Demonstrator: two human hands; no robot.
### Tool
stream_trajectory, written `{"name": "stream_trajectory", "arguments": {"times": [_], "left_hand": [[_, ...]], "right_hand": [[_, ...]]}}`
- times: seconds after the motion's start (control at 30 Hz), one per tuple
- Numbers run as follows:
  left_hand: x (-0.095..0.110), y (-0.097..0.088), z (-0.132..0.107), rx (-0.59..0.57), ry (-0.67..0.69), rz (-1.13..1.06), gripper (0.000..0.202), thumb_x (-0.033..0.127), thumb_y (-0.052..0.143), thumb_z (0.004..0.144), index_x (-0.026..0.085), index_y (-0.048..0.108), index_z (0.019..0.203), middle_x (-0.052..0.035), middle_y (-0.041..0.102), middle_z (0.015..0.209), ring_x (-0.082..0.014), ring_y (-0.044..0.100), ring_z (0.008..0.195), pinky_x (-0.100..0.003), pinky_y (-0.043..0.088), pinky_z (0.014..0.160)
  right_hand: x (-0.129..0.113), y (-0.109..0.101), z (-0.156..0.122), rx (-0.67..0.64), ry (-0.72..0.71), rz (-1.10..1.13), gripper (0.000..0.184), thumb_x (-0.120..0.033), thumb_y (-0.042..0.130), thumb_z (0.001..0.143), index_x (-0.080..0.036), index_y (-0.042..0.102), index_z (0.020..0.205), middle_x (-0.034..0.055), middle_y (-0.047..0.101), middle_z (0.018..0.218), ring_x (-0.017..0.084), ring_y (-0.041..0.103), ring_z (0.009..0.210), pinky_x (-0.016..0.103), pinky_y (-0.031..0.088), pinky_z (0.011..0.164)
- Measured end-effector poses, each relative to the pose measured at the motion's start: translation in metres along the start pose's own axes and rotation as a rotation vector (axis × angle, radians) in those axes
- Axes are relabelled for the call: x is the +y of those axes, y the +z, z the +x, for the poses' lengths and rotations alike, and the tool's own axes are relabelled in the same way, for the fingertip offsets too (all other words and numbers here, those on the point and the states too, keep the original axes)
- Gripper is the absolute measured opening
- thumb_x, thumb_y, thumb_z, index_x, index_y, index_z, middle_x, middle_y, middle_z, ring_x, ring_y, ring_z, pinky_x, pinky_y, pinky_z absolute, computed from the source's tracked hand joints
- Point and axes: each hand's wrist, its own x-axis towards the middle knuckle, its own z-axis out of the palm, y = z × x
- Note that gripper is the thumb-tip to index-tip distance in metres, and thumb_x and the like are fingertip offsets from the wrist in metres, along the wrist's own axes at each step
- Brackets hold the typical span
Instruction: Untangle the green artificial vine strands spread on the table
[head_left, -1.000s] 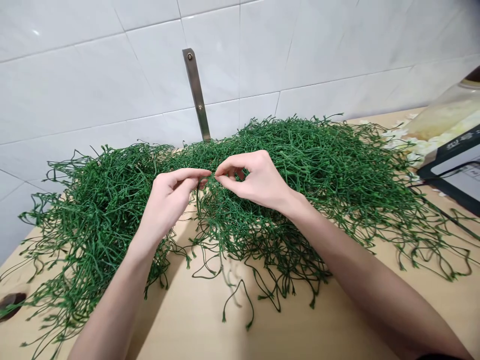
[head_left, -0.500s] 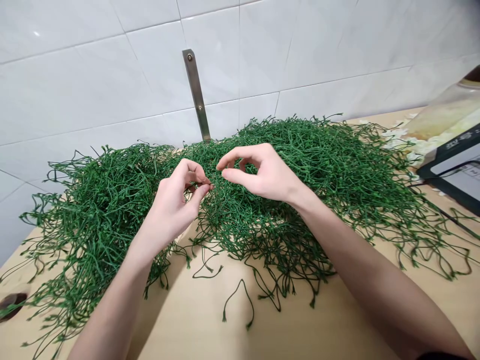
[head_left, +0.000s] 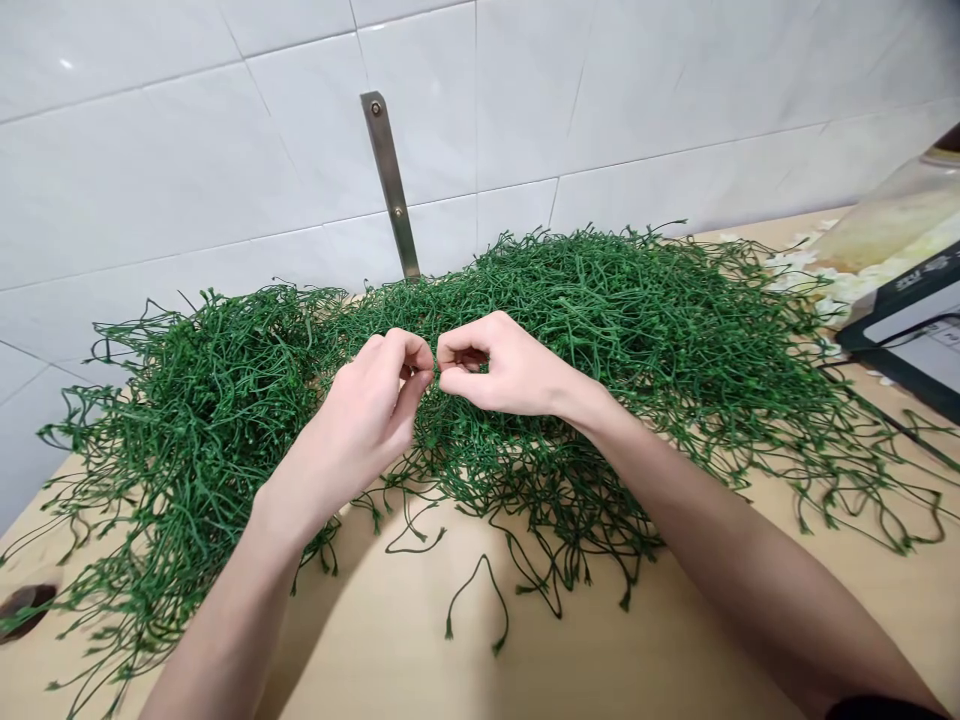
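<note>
Below the flat grey metal strip (head_left: 391, 185): a long, messy pile of thin green stems (head_left: 622, 310) that look like plastic lies on the pale wooden bench (head_left: 390, 640). It spreads out to both sides of the strip.
Left hand: the bare left hand (head_left: 367, 400) is below the strip, over the pile. Its fingers are bent in, and the thumb and finger tips are pinched together. I cannot tell if a bit of stem is between them.
Right hand: the bare right hand (head_left: 517, 365) is below the strip and a little to its right. Its fingers are curled, with the tips closed to the thumb, right by the left hand's tips. What they pinch, if anything, is too small to see.
Loose stem: one bent green stem (head_left: 484, 558) lies by itself on the bench, well below the strip.
How stems feel: they look very light, bendy and a bit springy, and not easy to break. They would likely tangle, so pinching one near its tip seems best.
Around the strip: white tiled wall (head_left: 187, 170) behind it; white petals (head_left: 832, 285) and a black-edged flat thing with a white face (head_left: 919, 325) far to its right.
</note>
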Motion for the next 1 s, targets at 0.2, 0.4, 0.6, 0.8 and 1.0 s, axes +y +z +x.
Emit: {"name": "stream_trajectory", "arguments": {"times": [0.2, 0.4, 0.6, 0.8, 1.0], "left_hand": [[-0.003, 0.005, 0.002, 0.070, 0.083, 0.229, 0.016, 0.021, 0.046, 0.095, 0.015, 0.060, 0.091, -0.0055, 0.062, 0.084, -0.0179, 0.057, 0.078, -0.030, 0.047, 0.068], [-0.004, 0.005, 0.001, 0.083, 0.179, 0.342, 0.018, 0.014, 0.045, 0.094, 0.013, 0.061, 0.087, -0.0062, 0.058, 0.081, -0.0191, 0.051, 0.078, -0.030, 0.045, 0.068], [-0.001, 0.003, 0.001, 0.025, 0.216, 0.259, 0.022, 0.005, 0.041, 0.092, 0.015, 0.058, 0.083, -0.0048, 0.057, 0.079, -0.0180, 0.048, 0.078, -0.029, 0.044, 0.067], [-0.003, 0.001, 0.002, -0.023, 0.151, 0.129, 0.027, 0.004, 0.037, 0.090, 0.017, 0.060, 0.085, -0.0035, 0.060, 0.080, -0.0170, 0.051, 0.078, -0.028, 0.043, 0.067], [-0.008, -0.002, 0.003, -0.001, 0.063, 0.090, 0.022, 0.015, 0.044, 0.093, 0.016, 0.065, 0.087, -0.0047, 0.066, 0.081, -0.0175, 0.056, 0.078, -0.029, 0.044, 0.069]], "right_hand": [[0.004, 0.004, 0.003, 0.051, 0.040, 0.133, 0.016, -0.024, 0.058, 0.072, -0.014, 0.056, 0.060, -0.0056, 0.044, 0.051, 0.006, 0.037, 0.050, 0.022, 0.029, 0.049], [0.008, 0.007, 0.003, -0.084, 0.111, 0.178, 0.028, -0.023, 0.047, 0.079, -0.014, 0.058, 0.054, -0.0017, 0.053, 0.054, 0.009, 0.045, 0.055, 0.024, 0.033, 0.055], [0.006, 0.011, 0.002, 0.040, 0.059, 0.115, 0.032, -0.025, 0.049, 0.074, -0.015, 0.054, 0.045, -0.0048, 0.038, 0.042, 0.006, 0.029, 0.045, 0.025, 0.020, 0.047], [0.006, 0.014, 0.001, 0.020, 0.016, 0.142, 0.030, -0.023, 0.047, 0.072, -0.015, 0.056, 0.044, -0.0021, 0.049, 0.048, 0.007, 0.035, 0.048, 0.025, 0.027, 0.050], [0.015, 0.011, 0.003, 0.036, 0.012, 0.201, 0.026, -0.012, 0.044, 0.068, -0.014, 0.069, 0.064, 0.0000, 0.065, 0.063, 0.009, 0.050, 0.055, 0.023, 0.036, 0.056]]}}
